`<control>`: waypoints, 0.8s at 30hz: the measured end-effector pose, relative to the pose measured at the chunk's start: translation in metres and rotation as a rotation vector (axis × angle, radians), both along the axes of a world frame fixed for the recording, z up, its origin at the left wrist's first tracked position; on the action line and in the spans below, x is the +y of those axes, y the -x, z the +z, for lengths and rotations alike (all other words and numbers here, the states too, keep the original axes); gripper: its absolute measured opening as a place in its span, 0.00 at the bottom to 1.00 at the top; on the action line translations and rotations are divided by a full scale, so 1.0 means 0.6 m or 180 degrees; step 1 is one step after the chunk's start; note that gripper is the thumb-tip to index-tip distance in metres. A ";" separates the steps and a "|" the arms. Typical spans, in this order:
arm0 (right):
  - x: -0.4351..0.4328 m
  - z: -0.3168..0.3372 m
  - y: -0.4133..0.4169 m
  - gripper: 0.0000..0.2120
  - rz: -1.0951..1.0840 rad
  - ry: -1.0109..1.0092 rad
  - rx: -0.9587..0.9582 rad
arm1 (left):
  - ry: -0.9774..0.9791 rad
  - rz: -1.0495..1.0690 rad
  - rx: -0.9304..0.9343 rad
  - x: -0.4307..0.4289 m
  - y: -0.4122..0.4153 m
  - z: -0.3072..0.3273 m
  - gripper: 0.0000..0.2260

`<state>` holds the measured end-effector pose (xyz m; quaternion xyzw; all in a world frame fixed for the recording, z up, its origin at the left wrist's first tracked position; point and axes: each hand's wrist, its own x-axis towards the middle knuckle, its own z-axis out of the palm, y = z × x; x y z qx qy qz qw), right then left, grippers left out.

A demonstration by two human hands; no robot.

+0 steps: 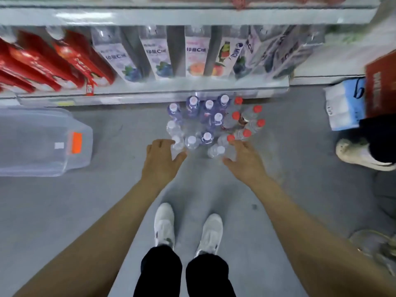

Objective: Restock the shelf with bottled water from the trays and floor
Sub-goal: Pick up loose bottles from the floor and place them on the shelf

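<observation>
Clear plastic water bottles [207, 137] with white and red caps are clustered on the grey floor [102, 202] before the white shelf [150, 91], flanked by the spread, empty left hand [162, 157] and right hand [245, 160], so neighbours could be toppled by a careless grab.

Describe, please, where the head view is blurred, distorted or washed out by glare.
Head view: motion blur smears the shelf bottles at upper right and the red-labelled bottles at left; wide-angle distortion bows the shelf edge; glare streaks the upper shelf rail; the floor bottles, left hand and right hand are soft but readable.
</observation>
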<state>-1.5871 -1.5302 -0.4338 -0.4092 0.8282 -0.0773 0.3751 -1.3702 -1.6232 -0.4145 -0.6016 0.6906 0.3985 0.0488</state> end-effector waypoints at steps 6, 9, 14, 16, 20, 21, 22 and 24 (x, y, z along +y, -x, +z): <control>0.022 -0.205 -0.009 0.33 -0.0732 0.0043 -0.0291 | -0.0497 0.0705 0.0203 0.004 0.007 -0.208 0.31; 0.036 -0.293 -0.010 0.37 -0.1037 0.0175 -0.0250 | -0.0487 0.1039 0.0254 -0.001 0.009 -0.299 0.32; 0.053 -0.407 -0.015 0.37 -0.1390 0.0533 -0.0499 | -0.0250 0.1272 0.0571 -0.021 0.025 -0.411 0.34; 0.052 -0.436 -0.015 0.36 -0.1551 0.0666 -0.0610 | -0.0142 0.1335 0.0705 -0.031 0.030 -0.438 0.35; 0.046 -0.476 -0.011 0.33 -0.1798 0.0861 -0.0692 | 0.0074 0.1275 0.0715 -0.043 0.026 -0.478 0.33; 0.045 -0.481 -0.012 0.33 -0.1844 0.0862 -0.0681 | 0.0106 0.1273 0.0729 -0.045 0.024 -0.483 0.32; 0.043 -0.487 -0.013 0.32 -0.1879 0.0857 -0.0638 | 0.0124 0.1259 0.0742 -0.048 0.023 -0.487 0.31; 0.037 -0.494 -0.016 0.31 -0.1893 0.0889 -0.0513 | 0.0107 0.1187 0.0732 -0.053 0.024 -0.490 0.31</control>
